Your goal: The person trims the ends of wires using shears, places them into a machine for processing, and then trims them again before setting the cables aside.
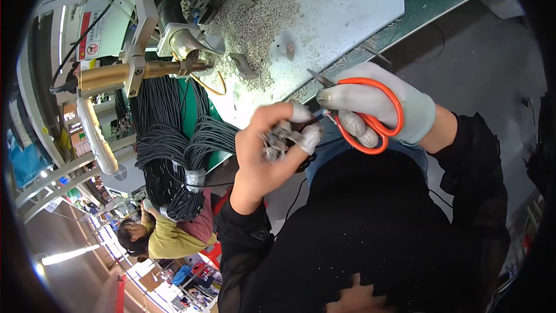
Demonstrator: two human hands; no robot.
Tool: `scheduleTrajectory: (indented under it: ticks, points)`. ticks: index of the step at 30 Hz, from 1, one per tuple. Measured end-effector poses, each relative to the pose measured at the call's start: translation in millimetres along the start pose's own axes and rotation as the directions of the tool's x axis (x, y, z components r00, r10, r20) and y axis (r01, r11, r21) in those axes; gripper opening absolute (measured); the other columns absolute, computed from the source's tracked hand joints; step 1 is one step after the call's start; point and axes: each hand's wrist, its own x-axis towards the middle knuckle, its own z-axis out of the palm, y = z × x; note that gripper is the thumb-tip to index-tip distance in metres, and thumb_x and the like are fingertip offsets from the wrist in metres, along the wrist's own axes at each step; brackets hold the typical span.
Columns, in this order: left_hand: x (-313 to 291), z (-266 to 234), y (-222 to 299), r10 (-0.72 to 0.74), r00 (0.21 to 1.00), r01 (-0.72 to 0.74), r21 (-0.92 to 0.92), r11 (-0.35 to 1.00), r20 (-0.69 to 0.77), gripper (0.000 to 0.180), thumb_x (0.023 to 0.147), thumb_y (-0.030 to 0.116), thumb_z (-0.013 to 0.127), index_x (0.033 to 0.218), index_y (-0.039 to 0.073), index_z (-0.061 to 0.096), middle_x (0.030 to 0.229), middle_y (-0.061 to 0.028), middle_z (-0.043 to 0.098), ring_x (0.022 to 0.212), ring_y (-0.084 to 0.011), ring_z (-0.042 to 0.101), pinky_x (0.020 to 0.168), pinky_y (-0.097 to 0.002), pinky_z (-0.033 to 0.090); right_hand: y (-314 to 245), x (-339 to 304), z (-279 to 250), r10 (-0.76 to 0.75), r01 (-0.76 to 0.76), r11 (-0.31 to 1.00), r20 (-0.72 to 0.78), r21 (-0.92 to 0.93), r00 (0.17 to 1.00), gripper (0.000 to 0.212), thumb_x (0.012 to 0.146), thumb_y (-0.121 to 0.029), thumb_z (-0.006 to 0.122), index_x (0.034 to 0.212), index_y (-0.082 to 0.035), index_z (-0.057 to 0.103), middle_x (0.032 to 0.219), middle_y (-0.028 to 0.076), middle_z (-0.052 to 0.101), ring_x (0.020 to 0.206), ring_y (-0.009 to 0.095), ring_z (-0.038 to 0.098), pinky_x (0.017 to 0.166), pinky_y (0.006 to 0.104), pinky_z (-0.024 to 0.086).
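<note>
My left hand (260, 150) has pale covers on its thumb and index finger. They pinch a black cable (314, 120), whose stripped end shows small coloured wires close to my right hand. Greyish, blurred bits (278, 142) show inside the curl of the left hand; I cannot make out what they are. A pale glove with worn, dirty fingertips covers my right hand (370, 95). It grips orange-handled scissors (399, 110), with fingers through the loops. Their metal blades point away from me toward the table edge, partly hidden by the glove.
Thick bundles of black cable (165, 139) hang over the table's left side. Beyond them stands a machine with a brass-coloured cylinder (107, 78). Many small clipped bits (249, 35) litter the white board (353, 0). A person in a yellow top (174, 240) works at the lower left.
</note>
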Motion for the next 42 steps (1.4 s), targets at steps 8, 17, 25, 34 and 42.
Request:
scheduleTrajectory:
  ticks: [8,17,25,34,42]
  points:
    - [-4,-11,-16,0.46,0.88,-0.472,0.32,0.821,0.118,0.02,0.077,-0.003,0.062,0.097,0.001,0.06,0.076,-0.0084,0.062,0.061,-0.0106,0.057,0.049,-0.0219,0.044,4,-1,16,0.056,-0.057,0.982,0.01,0.181,0.998,0.031,0.089,-0.026,0.055,0.076,0.001,0.06,0.057,0.007,0.057,0.045,0.011,0.054,0.04,0.0228,0.041]
    - [-30,-36,-22,0.03,0.985,0.05,-0.448,0.892,0.17,0.031,0.062,-0.009,0.059,0.089,0.004,0.063,0.067,-0.01,0.059,0.048,-0.0197,0.055,0.044,-0.0252,0.041,-3,15,37,-0.154,0.176,0.91,0.088,-0.376,0.984,0.031,0.089,-0.024,0.054,0.073,0.002,0.059,0.057,0.008,0.059,0.046,0.013,0.057,0.04,0.0221,0.043]
    - [-30,-35,-30,0.454,0.872,-0.421,-0.192,0.887,0.185,0.011,0.084,0.01,0.056,0.075,0.004,0.055,0.062,-0.0027,0.051,0.041,-0.0086,0.043,0.038,-0.022,0.031,-4,16,47,0.333,-0.331,0.943,0.215,-0.046,0.918,0.018,0.081,-0.015,0.057,0.074,0.002,0.055,0.055,0.007,0.056,0.044,0.015,0.055,0.042,0.0255,0.043]
    - [-35,-25,1,-0.411,0.88,0.117,-0.732,0.671,-0.237,0.015,0.081,-0.003,0.062,0.092,0.002,0.055,0.073,-0.0002,0.056,0.053,-0.0058,0.049,0.047,-0.0198,0.038,12,33,60,-0.839,0.385,-0.014,0.221,-0.923,0.497,0.022,0.064,-0.005,0.07,0.083,-0.002,0.06,0.059,0.008,0.053,0.048,0.024,0.054,0.046,0.0284,0.042]
    - [-23,-4,1,-0.378,0.858,0.212,-0.431,0.877,-0.347,0.021,0.076,-0.004,0.068,0.089,0.002,0.054,0.076,0.0011,0.055,0.058,-0.0009,0.045,0.052,-0.0156,0.036,24,11,43,-0.675,0.217,-0.083,0.215,-0.973,0.706,0.025,0.064,-0.007,0.071,0.087,-0.005,0.062,0.057,0.005,0.053,0.047,0.021,0.053,0.046,0.028,0.042]
